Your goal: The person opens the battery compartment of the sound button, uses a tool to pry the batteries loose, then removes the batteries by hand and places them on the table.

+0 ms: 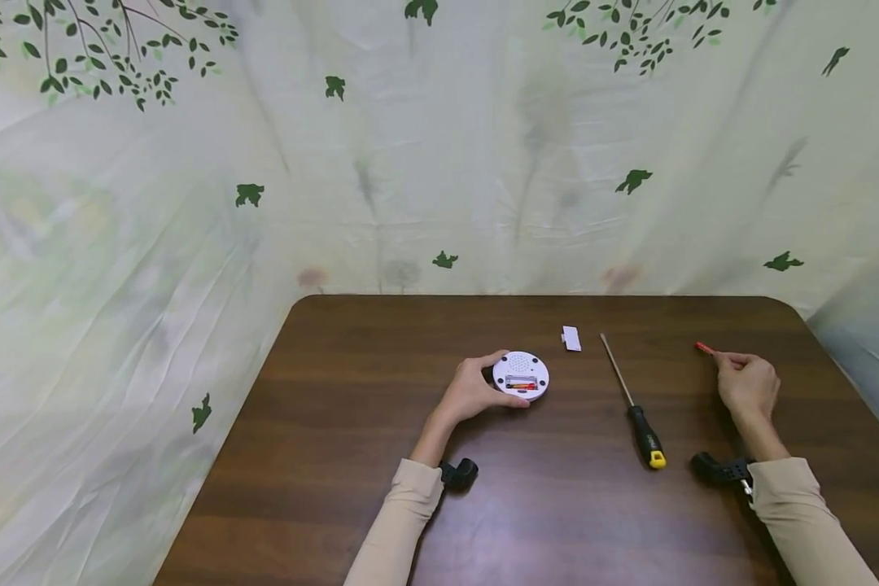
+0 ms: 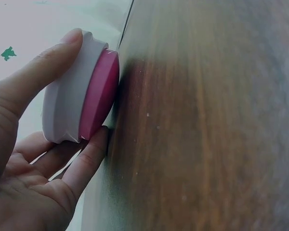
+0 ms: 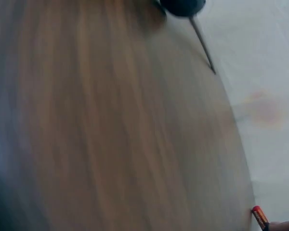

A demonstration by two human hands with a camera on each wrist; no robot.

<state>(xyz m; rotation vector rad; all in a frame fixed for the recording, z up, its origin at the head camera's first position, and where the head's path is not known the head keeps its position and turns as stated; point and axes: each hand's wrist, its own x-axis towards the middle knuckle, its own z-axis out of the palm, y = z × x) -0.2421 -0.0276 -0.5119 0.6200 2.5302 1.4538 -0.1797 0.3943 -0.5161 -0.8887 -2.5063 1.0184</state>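
A round white device (image 1: pixel 521 364) with a pink underside (image 2: pixel 101 94) lies with its open battery compartment facing up. Inside that compartment is a red battery (image 1: pixel 520 387); whether a second one sits there I cannot tell. My left hand (image 1: pixel 476 385) grips the device by its rim, thumb on one side and fingers on the other. Over at the right of the table, my right hand (image 1: pixel 750 384) pinches another red battery (image 1: pixel 704 348) by one end. In the right wrist view this battery (image 3: pixel 260 217) shows a red tip and a dark body, with only fingertips visible beside it.
A small white battery cover (image 1: pixel 571 338) lies just right of the device. Between the two hands rests a long screwdriver (image 1: pixel 645 435) with a black and yellow handle. The brown wooden table (image 1: pixel 352 448) ends at a leaf-printed curtain (image 1: pixel 476 163).
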